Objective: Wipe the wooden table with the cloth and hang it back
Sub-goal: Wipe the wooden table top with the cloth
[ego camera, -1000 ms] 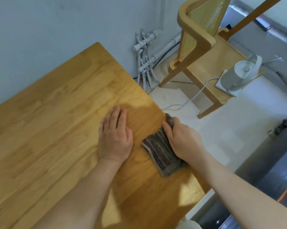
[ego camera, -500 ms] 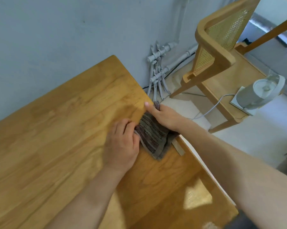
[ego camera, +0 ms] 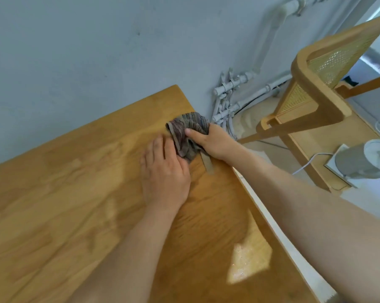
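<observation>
A striped grey-brown cloth (ego camera: 185, 132) lies bunched near the far right corner of the wooden table (ego camera: 64, 193). My right hand (ego camera: 210, 139) grips the cloth from the right, thumb on top, at the table's right edge. My left hand (ego camera: 165, 171) rests flat on the tabletop just below and left of the cloth, fingers together, its fingertips touching the cloth's lower edge. A loose strip of the cloth (ego camera: 207, 164) trails on the wood beneath my right wrist.
A grey wall (ego camera: 97, 51) runs along the table's far side. White pipes (ego camera: 230, 101) stand at the floor by the corner. A wooden cane-backed chair (ego camera: 315, 101) is to the right, carrying a small white fan (ego camera: 363, 159) with a cord.
My right hand has pushed the cloth along the right edge toward the far corner, and the cloth has bunched up. My left hand followed a little way forward.
</observation>
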